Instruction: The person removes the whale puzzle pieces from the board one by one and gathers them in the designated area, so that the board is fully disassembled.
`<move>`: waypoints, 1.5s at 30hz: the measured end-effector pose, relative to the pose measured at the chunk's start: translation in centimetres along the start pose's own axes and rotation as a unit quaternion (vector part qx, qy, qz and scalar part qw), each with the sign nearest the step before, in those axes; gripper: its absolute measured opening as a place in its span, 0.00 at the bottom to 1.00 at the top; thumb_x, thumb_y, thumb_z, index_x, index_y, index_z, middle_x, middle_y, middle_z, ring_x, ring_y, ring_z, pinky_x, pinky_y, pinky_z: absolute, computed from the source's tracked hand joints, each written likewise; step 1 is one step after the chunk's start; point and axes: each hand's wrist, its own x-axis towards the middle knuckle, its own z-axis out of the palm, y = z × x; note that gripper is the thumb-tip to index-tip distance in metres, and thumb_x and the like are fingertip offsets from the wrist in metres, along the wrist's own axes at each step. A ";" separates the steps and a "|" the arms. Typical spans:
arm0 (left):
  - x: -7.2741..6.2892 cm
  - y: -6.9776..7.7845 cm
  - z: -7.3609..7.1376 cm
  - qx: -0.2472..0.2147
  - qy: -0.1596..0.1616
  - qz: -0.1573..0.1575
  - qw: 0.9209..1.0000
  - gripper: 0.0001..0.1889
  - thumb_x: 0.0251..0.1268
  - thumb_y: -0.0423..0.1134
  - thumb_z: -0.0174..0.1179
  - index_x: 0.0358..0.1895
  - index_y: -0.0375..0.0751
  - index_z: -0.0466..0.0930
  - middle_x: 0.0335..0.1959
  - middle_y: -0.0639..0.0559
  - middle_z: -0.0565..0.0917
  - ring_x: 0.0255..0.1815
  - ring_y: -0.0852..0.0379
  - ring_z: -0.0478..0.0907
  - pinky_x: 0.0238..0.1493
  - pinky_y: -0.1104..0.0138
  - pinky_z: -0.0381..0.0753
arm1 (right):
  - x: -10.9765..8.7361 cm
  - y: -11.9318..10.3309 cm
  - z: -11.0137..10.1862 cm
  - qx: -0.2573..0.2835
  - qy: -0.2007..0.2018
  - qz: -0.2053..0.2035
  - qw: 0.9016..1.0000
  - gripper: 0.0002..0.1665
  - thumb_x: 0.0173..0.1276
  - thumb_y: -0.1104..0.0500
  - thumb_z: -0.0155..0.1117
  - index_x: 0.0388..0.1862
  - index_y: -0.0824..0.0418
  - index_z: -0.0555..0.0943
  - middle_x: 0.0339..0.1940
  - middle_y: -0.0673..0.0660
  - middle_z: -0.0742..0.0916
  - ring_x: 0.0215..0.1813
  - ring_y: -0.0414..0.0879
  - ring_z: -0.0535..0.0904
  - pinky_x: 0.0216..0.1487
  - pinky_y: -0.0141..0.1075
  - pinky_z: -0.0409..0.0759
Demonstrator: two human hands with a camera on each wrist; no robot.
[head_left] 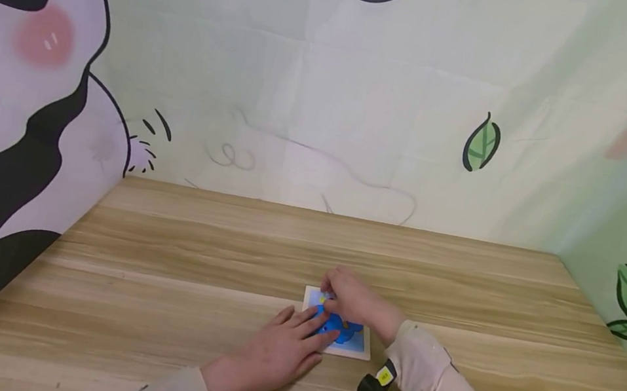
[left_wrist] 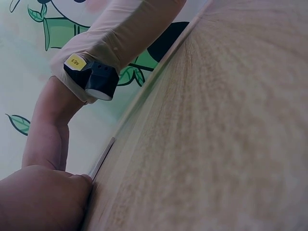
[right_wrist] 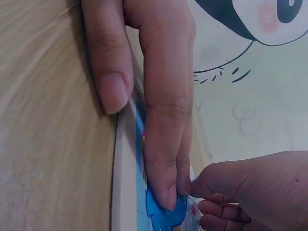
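A small square puzzle board (head_left: 356,343) with a pale rim lies on the wooden table. On it is a bright blue puzzle piece (head_left: 345,336), its shape partly covered by fingers. My left hand (head_left: 281,350) rests flat at the board's left side, its straight fingertips pressing on the blue piece. From the right, my right hand (head_left: 358,304) reaches over the board with curled fingers, thumb and fingertips pinching at the upper part of the piece. In the right wrist view the blue piece (right_wrist: 166,211) shows beneath the left fingertips; the exact pinch of the right hand (right_wrist: 240,185) is partly hidden.
The wooden table (head_left: 168,308) spreads around the board, up against a wall covering (head_left: 302,101) printed with a panda and leaves. A black wrist camera (head_left: 374,388) with a yellow label hangs under the right sleeve.
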 end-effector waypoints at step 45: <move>0.1 -0.1 0.2 0.007 -0.004 0.006 1.000 0.23 0.76 0.51 0.43 0.72 0.58 0.63 0.73 0.52 0.66 0.74 0.48 0.62 0.72 0.51 0.64 | -0.4 1.9 -1.3 0.211 0.054 -0.013 0.976 0.05 0.68 0.66 0.60 0.38 0.65 0.82 0.32 0.56 0.85 0.33 0.41 0.76 0.37 0.28 0.77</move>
